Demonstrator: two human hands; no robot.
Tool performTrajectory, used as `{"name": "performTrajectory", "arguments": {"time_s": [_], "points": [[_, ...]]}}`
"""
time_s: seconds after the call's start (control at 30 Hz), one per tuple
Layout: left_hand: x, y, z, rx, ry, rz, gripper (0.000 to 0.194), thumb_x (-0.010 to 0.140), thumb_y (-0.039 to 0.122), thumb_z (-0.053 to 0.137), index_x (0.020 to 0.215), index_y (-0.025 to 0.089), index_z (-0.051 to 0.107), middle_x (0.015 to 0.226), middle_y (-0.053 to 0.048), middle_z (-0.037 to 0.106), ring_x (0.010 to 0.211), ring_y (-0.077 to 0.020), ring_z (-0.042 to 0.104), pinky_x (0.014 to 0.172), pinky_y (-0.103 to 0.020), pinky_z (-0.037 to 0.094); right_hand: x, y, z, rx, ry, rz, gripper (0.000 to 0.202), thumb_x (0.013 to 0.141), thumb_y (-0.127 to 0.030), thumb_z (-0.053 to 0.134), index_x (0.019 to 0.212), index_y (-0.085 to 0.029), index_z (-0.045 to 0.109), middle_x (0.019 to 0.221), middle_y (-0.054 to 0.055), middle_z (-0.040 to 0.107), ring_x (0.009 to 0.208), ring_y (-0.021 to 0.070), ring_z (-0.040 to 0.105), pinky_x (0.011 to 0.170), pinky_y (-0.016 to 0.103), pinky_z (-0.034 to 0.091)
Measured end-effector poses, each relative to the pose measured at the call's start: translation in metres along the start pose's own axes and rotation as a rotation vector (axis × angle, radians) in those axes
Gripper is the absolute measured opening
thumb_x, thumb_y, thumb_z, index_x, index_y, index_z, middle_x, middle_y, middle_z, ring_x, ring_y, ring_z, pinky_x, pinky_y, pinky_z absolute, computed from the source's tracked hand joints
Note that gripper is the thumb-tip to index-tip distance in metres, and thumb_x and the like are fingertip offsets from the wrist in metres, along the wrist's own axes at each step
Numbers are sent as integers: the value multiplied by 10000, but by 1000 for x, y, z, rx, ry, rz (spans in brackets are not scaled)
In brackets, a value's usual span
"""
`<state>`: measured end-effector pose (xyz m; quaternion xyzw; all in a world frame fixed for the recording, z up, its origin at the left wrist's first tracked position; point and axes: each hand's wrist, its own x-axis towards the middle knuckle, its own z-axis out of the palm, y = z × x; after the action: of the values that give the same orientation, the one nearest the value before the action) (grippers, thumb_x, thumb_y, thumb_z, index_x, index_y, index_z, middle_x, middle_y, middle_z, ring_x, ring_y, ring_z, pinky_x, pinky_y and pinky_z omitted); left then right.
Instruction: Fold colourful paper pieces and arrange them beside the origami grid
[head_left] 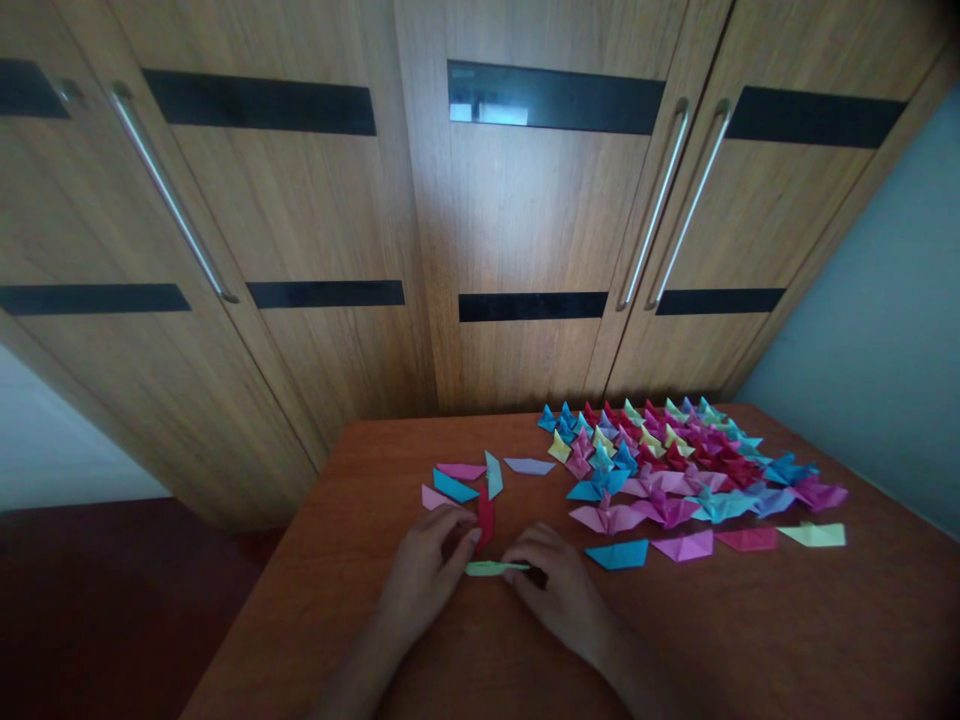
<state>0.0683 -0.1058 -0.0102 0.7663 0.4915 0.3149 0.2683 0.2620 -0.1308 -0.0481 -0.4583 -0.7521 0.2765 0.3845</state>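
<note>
A light green folded paper piece (487,569) is held between my two hands just above the table. My left hand (429,560) pinches its left end between thumb and fingers. On the other side, my right hand (555,575) grips the right end, its fingertips partly hiding the paper. Directly behind the green piece lies a red folded strip (486,515). Around it are a pink piece (441,497), a blue piece (454,486), a magenta piece (461,471), a pale green piece (493,474) and a lavender piece (529,466).
Rows of colourful folded paper figures (660,450) cover the back right of the brown table (330,600). In front of them lie a blue parallelogram (616,555), a pink one (684,546), a red one (748,540) and a pale yellow-green one (813,535). A wooden wardrobe (525,220) stands behind.
</note>
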Motion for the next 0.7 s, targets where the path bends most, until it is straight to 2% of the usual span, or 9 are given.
{"name": "performTrajectory", "arguments": {"time_s": [0.1, 0.2, 0.33, 0.53, 0.7], "points": [[-1, 5, 2, -79, -111, 27, 140, 847, 304, 550, 912, 221, 643, 911, -22, 672, 839, -171, 612, 764, -243, 447, 1, 1, -3, 51, 75, 23, 99, 784, -117, 598, 769, -206, 639, 780, 6, 603, 771, 148, 540, 675, 249, 399], [-3, 6, 6, -72, -181, 45, 102, 811, 256, 597, 880, 218, 662, 868, -13, 680, 815, -167, 614, 744, -232, 437, 3, 2, -6, 107, 111, 52, 84, 776, -132, 601, 765, -203, 644, 763, 6, 598, 730, 141, 547, 620, 232, 398], [-4, 6, 11, -53, -177, 14, 138, 814, 179, 556, 866, 216, 679, 836, -9, 686, 777, -158, 616, 713, -227, 426, 4, 3, -9, 164, 127, 80, 56, 773, -168, 609, 754, -200, 650, 751, 5, 596, 688, 131, 548, 587, 222, 397], [-4, 8, 12, -105, -140, -17, 130, 817, 223, 561, 798, 209, 689, 778, -1, 694, 719, -151, 609, 667, -218, 420, 6, 3, -8, 217, 137, 82, 26, 765, -184, 625, 753, -193, 646, 747, 6, 601, 687, 132, 557, 577, 215, 396], [-5, 9, 14, -109, -154, -34, 129, 811, 214, 560, 821, 212, 688, 781, 4, 696, 722, -150, 608, 669, -220, 419, 5, 1, -8, 221, 120, 93, 37, 761, -171, 636, 746, -194, 661, 731, 2, 618, 666, 126, 563, 561, 209, 390]]}}
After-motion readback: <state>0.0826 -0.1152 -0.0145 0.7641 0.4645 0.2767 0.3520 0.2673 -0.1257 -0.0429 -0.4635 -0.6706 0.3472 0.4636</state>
